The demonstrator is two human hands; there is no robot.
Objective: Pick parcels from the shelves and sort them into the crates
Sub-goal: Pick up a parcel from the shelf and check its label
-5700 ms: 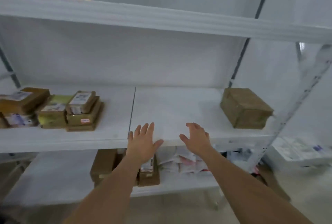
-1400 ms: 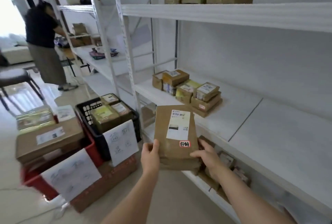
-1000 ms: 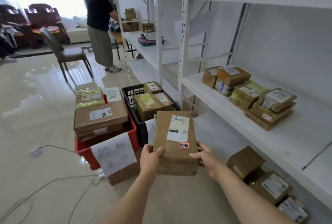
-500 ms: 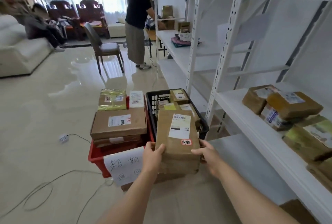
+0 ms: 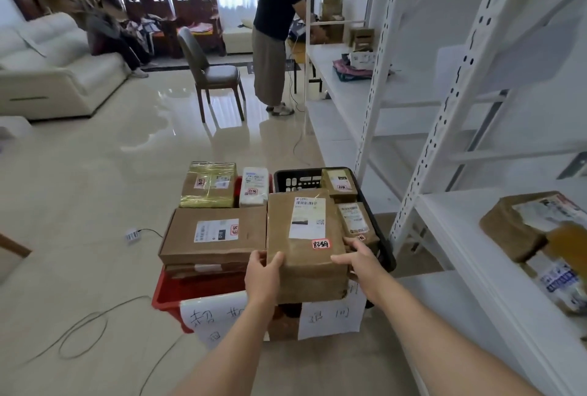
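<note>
Glossy cream floor (image 5: 95, 205) carries a red crate (image 5: 178, 295) and black crate (image 5: 378, 236) beside white shelves (image 5: 476, 236). Left hand (image 5: 262, 278) and right hand (image 5: 365, 263) grip a brown parcel (image 5: 305, 246) above the crates.

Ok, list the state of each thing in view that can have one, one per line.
Brown parcel: held level over the crates, label up.
Left hand: grips the parcel's near left corner.
Right hand: grips the parcel's right edge.
Red crate: heaped above its rim, paper sign on its front.
Black crate: partly filled with parcels.
Large flat box: lying closed on the red crate's pile.
Gold-wrapped parcel: taped, label up.
</note>
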